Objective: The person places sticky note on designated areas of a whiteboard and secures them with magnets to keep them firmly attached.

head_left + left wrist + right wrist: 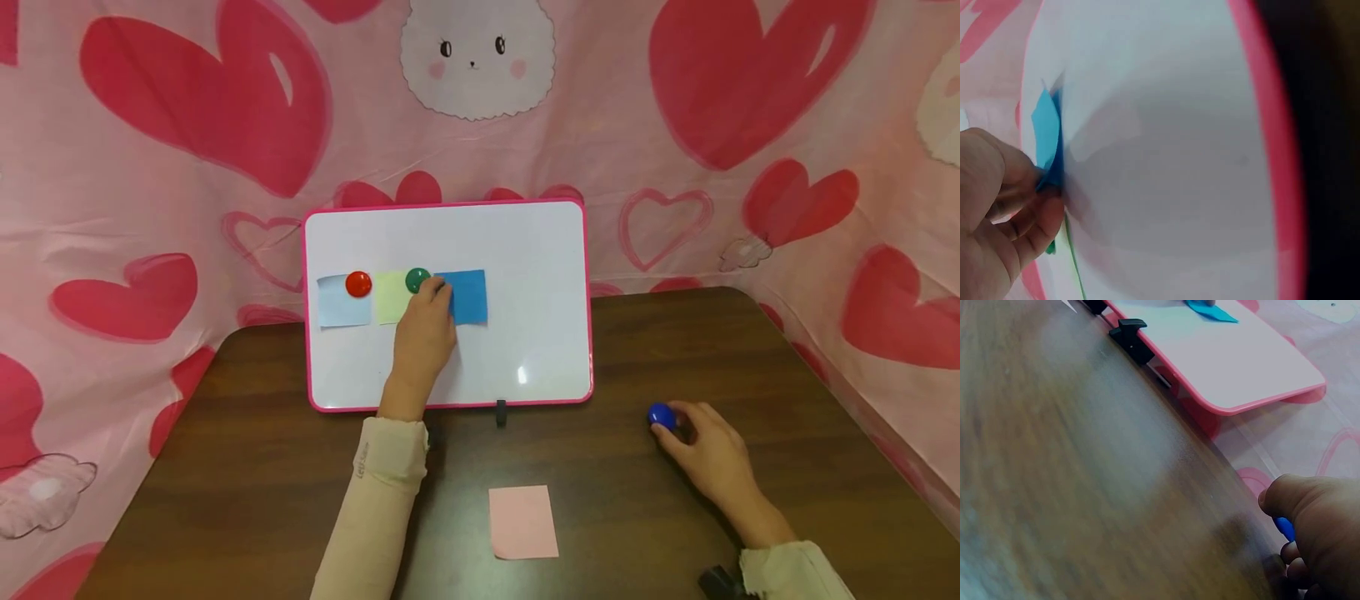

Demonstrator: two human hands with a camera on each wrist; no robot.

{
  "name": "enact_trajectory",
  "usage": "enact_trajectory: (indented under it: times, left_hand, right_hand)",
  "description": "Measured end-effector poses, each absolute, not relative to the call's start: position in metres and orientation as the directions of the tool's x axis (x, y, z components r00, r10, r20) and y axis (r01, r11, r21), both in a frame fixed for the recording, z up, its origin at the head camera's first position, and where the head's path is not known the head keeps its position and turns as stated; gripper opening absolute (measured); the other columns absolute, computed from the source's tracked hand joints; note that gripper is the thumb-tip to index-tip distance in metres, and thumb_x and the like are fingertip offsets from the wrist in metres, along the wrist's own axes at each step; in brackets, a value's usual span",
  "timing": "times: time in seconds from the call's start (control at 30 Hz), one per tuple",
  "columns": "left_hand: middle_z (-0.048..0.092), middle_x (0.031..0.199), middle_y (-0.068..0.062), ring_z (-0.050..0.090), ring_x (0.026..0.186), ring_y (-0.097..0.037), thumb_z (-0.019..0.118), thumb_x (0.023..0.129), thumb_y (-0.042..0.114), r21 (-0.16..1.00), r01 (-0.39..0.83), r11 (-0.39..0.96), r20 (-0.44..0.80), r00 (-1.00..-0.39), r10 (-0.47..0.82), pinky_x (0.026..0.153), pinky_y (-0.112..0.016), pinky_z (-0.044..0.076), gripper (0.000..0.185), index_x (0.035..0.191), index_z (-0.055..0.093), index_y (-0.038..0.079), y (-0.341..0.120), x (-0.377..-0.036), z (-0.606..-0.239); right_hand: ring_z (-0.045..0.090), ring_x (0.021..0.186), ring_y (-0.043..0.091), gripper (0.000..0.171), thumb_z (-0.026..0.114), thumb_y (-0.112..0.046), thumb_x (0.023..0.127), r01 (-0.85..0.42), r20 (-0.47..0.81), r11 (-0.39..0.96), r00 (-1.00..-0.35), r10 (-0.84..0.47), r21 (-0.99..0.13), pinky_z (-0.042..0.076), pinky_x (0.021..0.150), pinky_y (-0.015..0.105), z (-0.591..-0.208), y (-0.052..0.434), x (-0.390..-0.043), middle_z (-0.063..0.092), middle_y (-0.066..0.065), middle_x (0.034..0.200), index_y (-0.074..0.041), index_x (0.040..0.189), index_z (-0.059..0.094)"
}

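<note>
Left hand [424, 327] was pressed on the thin, floppy blue note [468, 297] against the whiteboard [525, 250]; the smooth, hard blue magnet [662, 416] on the table [615, 350] was pinched at its rim by the right hand [712, 458].

A dark wooden table [225, 467] is carrying a pink-framed whiteboard [525, 250] standing at its back, a pink sticky note [522, 522] lying near the front, and a blue magnet [661, 415] sitting to the right.
</note>
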State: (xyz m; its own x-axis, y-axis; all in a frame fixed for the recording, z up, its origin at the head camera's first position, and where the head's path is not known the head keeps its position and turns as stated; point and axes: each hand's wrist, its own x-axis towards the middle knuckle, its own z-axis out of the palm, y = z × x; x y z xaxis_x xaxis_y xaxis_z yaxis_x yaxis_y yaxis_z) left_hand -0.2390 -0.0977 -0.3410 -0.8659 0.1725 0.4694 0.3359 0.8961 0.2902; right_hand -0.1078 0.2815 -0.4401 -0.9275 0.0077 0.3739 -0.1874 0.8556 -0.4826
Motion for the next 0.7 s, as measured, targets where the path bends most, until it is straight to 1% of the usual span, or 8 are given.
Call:
enact_trajectory:
  times: [0.13, 0.3, 0.37, 0.43, 0.5, 0.57, 0.63, 0.7]
  left_hand:
    - [0.055, 0.141, -0.021, 0.060, 0.119, -0.038, 0.066, 0.096, 0.005, 0.244, 0.305, 0.920, 0.461, -0.871, 0.167, 0.092, -0.044, 0.053, 0.035, 0.129, 0.063, -0.007, -0.093, -0.234, -0.344]
    - [0.053, 0.146, -0.017, 0.066, 0.107, -0.035, 0.067, 0.096, 0.009, 0.202, 0.235, 0.951, 0.444, -0.887, 0.125, 0.073, -0.042, 0.059, 0.038, 0.132, 0.063, -0.003, -0.086, -0.229, -0.348]
    - [0.051, 0.147, -0.018, 0.070, 0.093, -0.032, 0.065, 0.097, 0.012, 0.189, 0.211, 0.959, 0.433, -0.895, 0.111, 0.063, -0.039, 0.059, 0.040, 0.134, 0.062, -0.002, -0.083, -0.226, -0.349]
    - [0.049, 0.149, -0.019, 0.069, 0.073, -0.027, 0.064, 0.097, 0.015, 0.181, 0.195, 0.964, 0.422, -0.901, 0.103, 0.054, -0.034, 0.055, 0.042, 0.136, 0.060, -0.001, -0.080, -0.225, -0.349]
    - [0.046, 0.151, -0.021, 0.061, 0.054, -0.022, 0.063, 0.098, 0.016, 0.172, 0.183, 0.968, 0.407, -0.908, 0.099, 0.046, -0.030, 0.049, 0.044, 0.139, 0.058, 0.000, -0.076, -0.223, -0.349]
    - [0.042, 0.153, -0.023, 0.051, 0.045, -0.019, 0.061, 0.098, 0.018, 0.170, 0.174, 0.970, 0.384, -0.918, 0.097, 0.042, -0.028, 0.044, 0.047, 0.142, 0.055, 0.001, -0.072, -0.223, -0.350]
    - [0.039, 0.154, -0.025, 0.053, 0.049, -0.019, 0.061, 0.098, 0.018, 0.175, 0.165, 0.971, 0.364, -0.927, 0.092, 0.042, -0.029, 0.044, 0.050, 0.144, 0.053, 0.001, -0.069, -0.222, -0.350]
    - [0.036, 0.156, -0.025, 0.061, 0.064, -0.023, 0.061, 0.097, 0.018, 0.174, 0.150, 0.973, 0.345, -0.935, 0.083, 0.047, -0.031, 0.049, 0.052, 0.146, 0.050, 0.001, -0.066, -0.222, -0.349]
  right_hand:
    - [0.049, 0.069, 0.016, 0.038, 0.084, -0.019, 0.082, -0.183, 0.371, 0.858, -0.929, 0.009, -0.480, 0.039, 0.058, 0.033, -0.440, 0.282, -0.107, 0.057, 0.003, 0.087, 0.001, 0.110, 0.069]
    - [0.050, 0.070, 0.016, 0.039, 0.084, -0.021, 0.083, -0.176, 0.358, 0.857, -0.934, 0.011, -0.484, 0.040, 0.058, 0.033, -0.440, 0.281, -0.106, 0.057, 0.004, 0.087, 0.001, 0.111, 0.069]
    - [0.050, 0.070, 0.016, 0.039, 0.084, -0.021, 0.083, -0.175, 0.358, 0.857, -0.934, 0.011, -0.484, 0.040, 0.058, 0.034, -0.440, 0.281, -0.106, 0.058, 0.004, 0.087, 0.001, 0.111, 0.069]
    - [0.050, 0.070, 0.016, 0.038, 0.084, -0.020, 0.082, -0.177, 0.361, 0.857, -0.933, 0.011, -0.485, 0.040, 0.058, 0.033, -0.441, 0.280, -0.106, 0.058, 0.004, 0.087, 0.001, 0.111, 0.069]
    - [0.050, 0.069, 0.016, 0.038, 0.084, -0.020, 0.082, -0.180, 0.365, 0.857, -0.931, 0.011, -0.483, 0.039, 0.058, 0.033, -0.441, 0.280, -0.106, 0.058, 0.004, 0.086, 0.001, 0.110, 0.069]
    - [0.049, 0.069, 0.016, 0.038, 0.084, -0.020, 0.082, -0.183, 0.370, 0.858, -0.929, 0.009, -0.481, 0.039, 0.058, 0.033, -0.440, 0.280, -0.106, 0.058, 0.004, 0.086, 0.001, 0.110, 0.069]
    - [0.049, 0.068, 0.016, 0.038, 0.084, -0.020, 0.082, -0.183, 0.371, 0.858, -0.928, 0.010, -0.479, 0.039, 0.057, 0.033, -0.440, 0.280, -0.106, 0.058, 0.004, 0.086, 0.001, 0.110, 0.069]
    - [0.049, 0.068, 0.016, 0.038, 0.084, -0.020, 0.082, -0.180, 0.368, 0.859, -0.930, 0.010, -0.479, 0.039, 0.057, 0.033, -0.439, 0.280, -0.106, 0.058, 0.004, 0.086, 0.001, 0.110, 0.069]
